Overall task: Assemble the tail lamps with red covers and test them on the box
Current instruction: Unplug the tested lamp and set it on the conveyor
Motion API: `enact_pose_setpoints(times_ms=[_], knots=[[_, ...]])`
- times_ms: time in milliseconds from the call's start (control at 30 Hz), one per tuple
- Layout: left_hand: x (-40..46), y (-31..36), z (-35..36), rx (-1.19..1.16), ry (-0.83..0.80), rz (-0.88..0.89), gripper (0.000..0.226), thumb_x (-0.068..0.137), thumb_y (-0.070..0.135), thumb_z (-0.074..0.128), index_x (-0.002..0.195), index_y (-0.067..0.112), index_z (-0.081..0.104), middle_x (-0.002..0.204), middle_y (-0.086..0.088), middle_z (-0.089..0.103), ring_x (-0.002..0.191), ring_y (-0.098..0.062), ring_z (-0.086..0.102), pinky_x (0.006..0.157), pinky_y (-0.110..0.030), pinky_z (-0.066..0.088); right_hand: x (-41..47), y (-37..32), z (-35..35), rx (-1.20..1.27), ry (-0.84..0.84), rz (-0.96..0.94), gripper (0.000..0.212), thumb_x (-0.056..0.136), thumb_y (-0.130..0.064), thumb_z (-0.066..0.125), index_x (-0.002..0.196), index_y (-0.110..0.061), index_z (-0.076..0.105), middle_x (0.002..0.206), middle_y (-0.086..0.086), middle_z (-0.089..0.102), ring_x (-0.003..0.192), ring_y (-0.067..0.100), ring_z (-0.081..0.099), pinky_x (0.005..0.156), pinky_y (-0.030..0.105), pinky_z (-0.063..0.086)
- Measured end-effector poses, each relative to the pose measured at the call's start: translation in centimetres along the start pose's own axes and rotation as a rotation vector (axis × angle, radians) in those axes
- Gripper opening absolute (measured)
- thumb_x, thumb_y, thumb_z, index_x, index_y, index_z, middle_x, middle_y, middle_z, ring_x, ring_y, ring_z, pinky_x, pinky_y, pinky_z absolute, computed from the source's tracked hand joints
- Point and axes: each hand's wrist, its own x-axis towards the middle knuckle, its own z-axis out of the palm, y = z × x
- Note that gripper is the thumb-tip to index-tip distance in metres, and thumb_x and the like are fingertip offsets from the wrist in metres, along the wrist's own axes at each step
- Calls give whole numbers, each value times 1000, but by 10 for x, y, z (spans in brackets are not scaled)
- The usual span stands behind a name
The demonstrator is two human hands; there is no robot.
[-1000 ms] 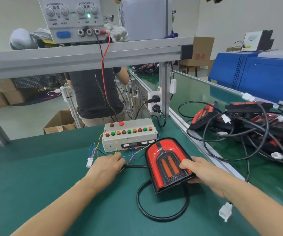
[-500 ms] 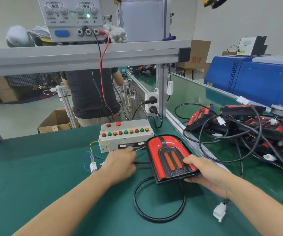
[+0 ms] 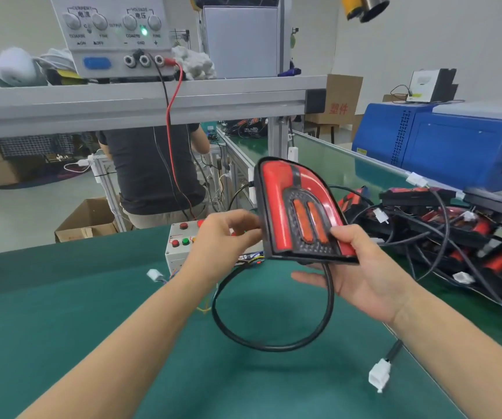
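- Labels on the power supply (image 3: 113,34) up on the shelf read CURRENT, VOLTAGE, COARSE, FINE, ON, OFF, GND.
- Left hand (image 3: 222,240), fingers loosely curled at the tail lamp (image 3: 301,213)'s edge; whether it grips, I cannot tell.
- Right hand (image 3: 361,273) holds the lamp above the bench, before the test box (image 3: 180,246) (support the housing, spare the cable (image 3: 274,343)).
- Carton (image 3: 339,99) shows 塑件.

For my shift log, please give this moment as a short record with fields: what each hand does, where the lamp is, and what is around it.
lamp: red-and-black plastic tail lamp, lifted above green mat, tilted
right hand: right hand grips lamp's near edge, thumb on top
left hand: left hand at lamp's left edge, contact unclear
cable: black looped cable hangs from lamp
test box: grey button box behind left hand
stock: lamp pile at right
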Motion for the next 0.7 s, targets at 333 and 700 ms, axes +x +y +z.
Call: enact_pose_setpoints(times_ms=[333, 700], knots=[[-25, -52, -16, 89, -345, -321, 41, 88, 14, 65, 126, 26, 55, 115, 4, 63, 101, -13, 58, 85, -18, 40, -10, -46, 1, -90, 149, -260, 32, 76, -20, 61, 98, 3, 67, 97, 20, 72, 80, 27, 71, 70, 39, 59], [-36, -89, -35, 1114, -129, 86, 29, 74, 0, 70, 88, 24, 77, 78, 4, 71, 76, -26, 68, 71, -38, 44, -36, -71, -42, -30, 395, -138, 17, 91, -18, 55, 89, -5, 65, 69, 9, 71, 55, 18, 68, 54, 34, 59]])
